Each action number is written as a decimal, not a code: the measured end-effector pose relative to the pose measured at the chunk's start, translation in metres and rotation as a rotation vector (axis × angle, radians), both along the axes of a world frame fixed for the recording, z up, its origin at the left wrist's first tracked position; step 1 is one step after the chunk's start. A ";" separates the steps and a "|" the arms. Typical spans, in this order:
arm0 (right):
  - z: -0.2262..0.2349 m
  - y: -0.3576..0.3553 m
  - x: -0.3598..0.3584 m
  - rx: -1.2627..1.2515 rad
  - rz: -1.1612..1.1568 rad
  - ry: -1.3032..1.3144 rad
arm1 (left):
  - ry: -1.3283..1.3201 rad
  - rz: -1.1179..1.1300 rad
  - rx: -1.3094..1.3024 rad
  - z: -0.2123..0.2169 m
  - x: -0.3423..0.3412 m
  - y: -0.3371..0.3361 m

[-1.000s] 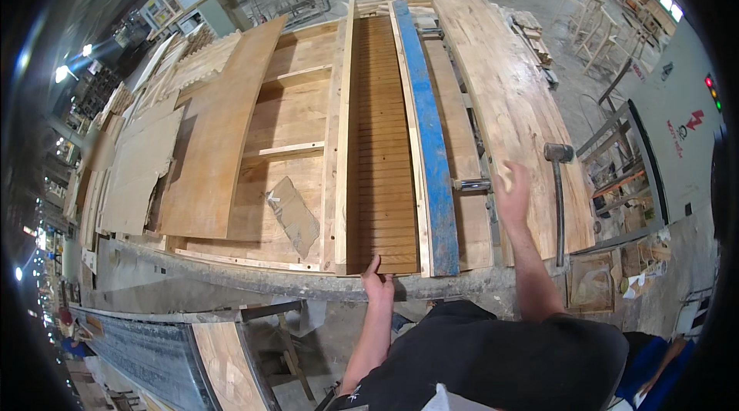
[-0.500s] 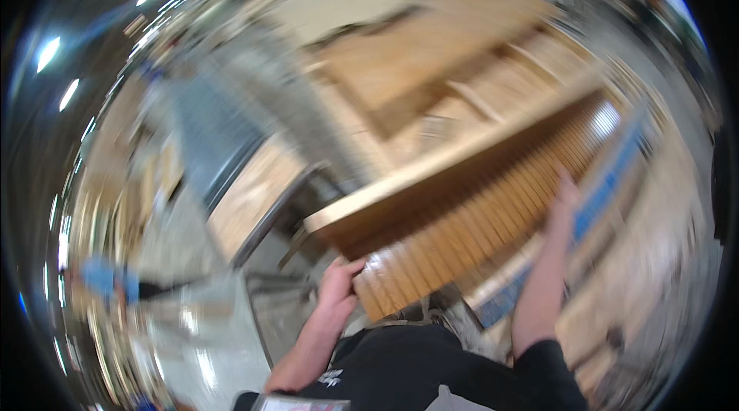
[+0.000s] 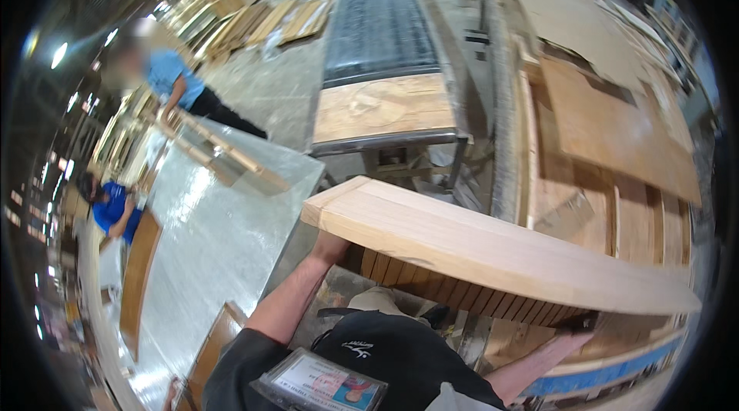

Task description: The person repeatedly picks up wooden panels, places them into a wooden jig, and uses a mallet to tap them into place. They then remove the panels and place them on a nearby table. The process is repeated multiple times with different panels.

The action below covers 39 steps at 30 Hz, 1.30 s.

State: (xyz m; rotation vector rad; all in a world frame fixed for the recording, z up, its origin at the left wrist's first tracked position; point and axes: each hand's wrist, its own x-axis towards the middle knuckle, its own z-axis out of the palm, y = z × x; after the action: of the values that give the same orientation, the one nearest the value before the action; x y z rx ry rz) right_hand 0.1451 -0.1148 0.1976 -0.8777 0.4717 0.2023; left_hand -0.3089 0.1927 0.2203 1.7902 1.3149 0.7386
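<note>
A long slatted wooden panel (image 3: 493, 238) with a thick pale board along its upper edge lies across the front of my body. Brown grooved slats show on its lower side, facing me. My left hand (image 3: 332, 246) grips it near the left end, with the fingers hidden behind the wood. Toward the right end, my right hand (image 3: 573, 332) holds it from below and is mostly in shadow, its fingers largely hidden.
On the left stands a shiny metal-topped table (image 3: 208, 249); people in light blue (image 3: 173, 76) and darker blue (image 3: 114, 203) are beside it. A conveyor (image 3: 377, 38) ends ahead in a wooden board (image 3: 385, 109). To the right, a large crate carries a brown sheet (image 3: 616, 122).
My view has swung left. The panel has tipped so its pale edge board faces up and the slats are mostly covered. It has moved away from the crate toward the metal table.
</note>
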 end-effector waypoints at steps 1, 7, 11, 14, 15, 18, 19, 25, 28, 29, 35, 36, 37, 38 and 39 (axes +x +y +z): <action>-0.001 0.007 -0.007 0.058 0.170 -0.051 | 0.059 0.033 0.024 -0.008 -0.022 0.011; 0.025 0.140 -0.064 0.207 0.608 -0.218 | 0.136 0.237 0.051 -0.027 -0.132 0.017; 0.045 0.273 -0.105 0.322 0.758 -0.196 | 0.146 0.474 0.032 -0.008 -0.213 -0.041; 0.053 0.369 -0.134 0.382 0.853 -0.164 | 0.129 0.678 0.025 0.007 -0.256 -0.084; 0.053 0.408 -0.156 0.374 0.933 -0.136 | 0.133 0.786 0.031 0.016 -0.264 -0.112; 0.087 0.488 -0.219 0.206 1.080 -0.131 | 0.101 0.955 0.043 0.032 -0.275 -0.130; 0.094 0.510 -0.242 0.232 1.098 -0.117 | 0.088 0.999 0.048 0.037 -0.275 -0.131; 0.003 0.651 -0.275 0.201 1.386 0.054 | -0.034 1.232 0.061 0.042 -0.213 -0.065; -0.038 0.721 -0.276 0.120 1.480 0.132 | -0.101 1.402 0.024 0.038 -0.141 0.011; -0.047 0.749 -0.272 0.077 1.499 0.141 | -0.141 1.456 0.012 0.036 -0.117 0.038; -0.113 0.947 -0.214 0.068 1.611 0.085 | -0.439 1.632 -0.034 0.015 0.003 0.216; -0.113 0.988 -0.195 0.026 1.672 -0.038 | -0.523 1.622 -0.042 0.005 0.019 0.245; -0.112 1.023 -0.172 0.025 1.718 -0.131 | -0.614 1.581 -0.052 -0.002 0.029 0.278; -0.113 1.047 -0.154 -0.183 1.723 -0.391 | -0.711 1.535 -0.066 -0.012 0.040 0.311; -0.110 1.052 -0.139 -0.366 1.612 -0.734 | -0.806 1.453 -0.112 -0.015 0.053 0.356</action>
State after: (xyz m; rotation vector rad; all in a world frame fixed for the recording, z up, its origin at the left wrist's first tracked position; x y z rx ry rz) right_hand 0.0061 0.9375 0.0881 -1.4361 -1.0207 1.2264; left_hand -0.2556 0.5488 0.2052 0.0441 1.8028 1.7919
